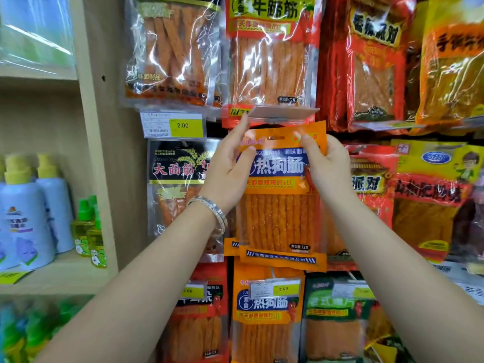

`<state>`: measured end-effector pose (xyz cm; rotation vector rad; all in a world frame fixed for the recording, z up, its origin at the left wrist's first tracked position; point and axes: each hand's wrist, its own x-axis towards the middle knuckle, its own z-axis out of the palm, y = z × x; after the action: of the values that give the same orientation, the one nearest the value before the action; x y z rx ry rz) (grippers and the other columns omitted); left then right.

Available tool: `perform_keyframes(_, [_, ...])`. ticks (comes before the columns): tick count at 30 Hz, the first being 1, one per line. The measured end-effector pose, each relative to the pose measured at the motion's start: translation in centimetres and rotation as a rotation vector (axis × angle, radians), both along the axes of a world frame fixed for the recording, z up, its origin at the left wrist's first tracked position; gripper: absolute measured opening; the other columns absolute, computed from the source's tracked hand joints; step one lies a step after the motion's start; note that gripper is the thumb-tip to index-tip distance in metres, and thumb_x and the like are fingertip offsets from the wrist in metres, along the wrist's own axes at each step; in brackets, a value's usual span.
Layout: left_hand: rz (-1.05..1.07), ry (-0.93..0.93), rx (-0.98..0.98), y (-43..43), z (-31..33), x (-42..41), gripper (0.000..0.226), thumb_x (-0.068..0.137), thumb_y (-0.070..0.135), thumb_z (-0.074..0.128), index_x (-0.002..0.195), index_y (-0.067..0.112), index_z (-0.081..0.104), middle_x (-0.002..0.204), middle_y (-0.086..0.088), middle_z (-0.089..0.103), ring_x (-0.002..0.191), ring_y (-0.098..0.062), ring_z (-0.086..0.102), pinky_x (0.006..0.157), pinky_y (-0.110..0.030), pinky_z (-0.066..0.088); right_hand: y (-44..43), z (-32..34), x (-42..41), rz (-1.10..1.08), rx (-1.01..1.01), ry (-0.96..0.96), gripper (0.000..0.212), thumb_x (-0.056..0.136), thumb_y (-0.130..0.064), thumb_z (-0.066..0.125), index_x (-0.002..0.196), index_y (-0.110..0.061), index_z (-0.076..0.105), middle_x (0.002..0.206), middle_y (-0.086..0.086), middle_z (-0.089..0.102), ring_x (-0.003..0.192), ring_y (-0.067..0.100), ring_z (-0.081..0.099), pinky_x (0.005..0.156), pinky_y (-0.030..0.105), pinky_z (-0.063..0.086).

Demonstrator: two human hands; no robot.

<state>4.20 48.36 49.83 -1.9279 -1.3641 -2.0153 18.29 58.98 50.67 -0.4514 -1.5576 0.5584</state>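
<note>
An orange snack packet [280, 205] with a blue label band and a clear window of spicy sticks hangs upright in front of the display rack. My right hand [327, 166] pinches its top right corner, thumb on the front. My left hand [227, 169] holds the top left edge, and its raised index finger touches the underside of a flipped-up price tag holder [282, 112] just above the packet's hang hole. A silver bracelet [212, 208] sits on my left wrist.
Rows of similar snack packets hang all around: a black-labelled one [178, 179] to the left, red and yellow ones [429, 195] to the right, orange ones [267, 318] below. A yellow 2.00 price tag [174, 125] hangs upper left. A wooden shelf [65, 273] on the left carries bottles [26, 221].
</note>
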Motion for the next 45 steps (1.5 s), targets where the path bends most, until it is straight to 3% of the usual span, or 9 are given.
perform_keyframes(7, [-0.048,-0.017,0.023,0.7,-0.9,-0.4,0.060,0.093,0.022,0.040,0.147,0.034,0.018,0.147,0.010,0.035,0.132,0.005,0.034,0.100,-0.004,0.030,2.4,-0.3,-0.7,-0.070,-0.084,-0.074,0.025,0.095,-0.035,0.052,0.079,-0.018,0.060,0.073,-0.009,0.059,0.065,-0.002,0.054,0.060,0.022,0.040])
perform_keyframes(11, [0.092,0.111,-0.084,1.6,-4.0,-1.3,0.062,0.093,0.026,0.044,0.145,0.039,0.013,0.150,0.017,0.022,0.139,0.002,0.019,0.116,-0.030,0.021,2.4,-2.5,-0.5,-0.135,-0.020,-0.045,0.026,0.089,-0.033,0.062,0.109,-0.020,0.050,0.097,-0.010,0.059,0.086,-0.006,0.056,0.074,0.024,0.044])
perform_keyframes(14, [0.322,0.374,-0.187,2.0,-7.5,-2.2,0.066,0.093,0.030,0.048,0.149,0.029,0.013,0.150,0.020,0.011,0.140,0.002,0.007,0.117,-0.030,0.011,2.0,-5.4,0.1,-0.451,0.269,-0.160,0.061,0.082,-0.023,0.070,0.133,-0.007,0.042,0.128,0.014,0.050,0.118,0.029,0.047,0.099,0.040,0.039])
perform_keyframes(18, [0.413,0.564,-0.258,2.3,-11.2,-2.6,0.073,0.089,0.034,0.048,0.150,0.025,0.008,0.152,0.015,-0.018,0.142,-0.006,-0.013,0.114,-0.033,0.007,1.8,-9.2,0.2,-0.677,0.750,-0.534,0.062,0.077,-0.026,0.075,0.131,-0.007,0.052,0.135,0.018,0.052,0.128,0.033,0.044,0.106,0.046,0.031])
perform_keyframes(24, [0.507,0.646,-0.405,4.9,-11.9,-3.1,0.080,0.089,0.036,0.049,0.150,0.018,0.001,0.148,0.004,-0.033,0.141,-0.014,-0.020,0.115,-0.032,0.010,3.2,-9.9,-1.5,-0.739,0.612,-0.990,0.079,0.072,-0.030,0.078,0.139,-0.006,0.045,0.147,0.020,0.038,0.135,0.033,0.039,0.112,0.047,0.027])
perform_keyframes(29, [0.467,0.588,-0.519,8.3,-10.6,-4.4,0.082,0.087,0.036,0.052,0.150,0.015,0.004,0.153,-0.001,-0.027,0.143,-0.018,-0.017,0.115,-0.034,0.013,5.0,-8.4,-4.2,-0.827,0.525,-1.191,0.065,0.094,-0.022,0.044,0.151,-0.012,0.015,0.158,0.015,0.009,0.147,0.026,0.010,0.117,0.042,-0.004])
perform_keyframes(37, [0.408,0.517,-0.696,10.8,-9.0,-5.0,0.084,0.086,0.038,0.054,0.150,0.014,0.005,0.154,-0.001,-0.025,0.145,-0.024,-0.008,0.116,-0.038,0.013,6.2,-6.2,-5.5,-0.816,0.435,-1.367,0.059,0.097,-0.020,0.035,0.151,-0.013,0.011,0.159,0.013,0.005,0.147,0.025,0.007,0.117,0.044,0.004])
perform_keyframes(40, [0.332,0.402,-0.739,10.2,-8.0,-4.3,0.079,0.087,0.034,0.055,0.149,0.010,0.011,0.156,-0.003,-0.020,0.145,-0.023,0.002,0.117,-0.032,0.013,5.4,-5.4,-4.9,-0.693,0.396,-1.287,0.058,0.094,-0.016,0.040,0.149,-0.013,0.022,0.157,0.014,0.018,0.143,0.025,0.023,0.112,0.038,0.021])
perform_keyframes(45, [0.231,0.322,-0.697,5.2,-9.2,-2.1,0.054,0.092,0.017,0.053,0.142,0.005,0.035,0.151,-0.016,0.027,0.140,-0.021,0.026,0.109,-0.019,0.016,1.1,-7.4,-2.1,-0.271,0.094,-0.708,0.045,0.090,-0.009,0.050,0.135,-0.011,0.050,0.129,0.011,0.058,0.113,0.027,0.057,0.097,0.037,0.044])
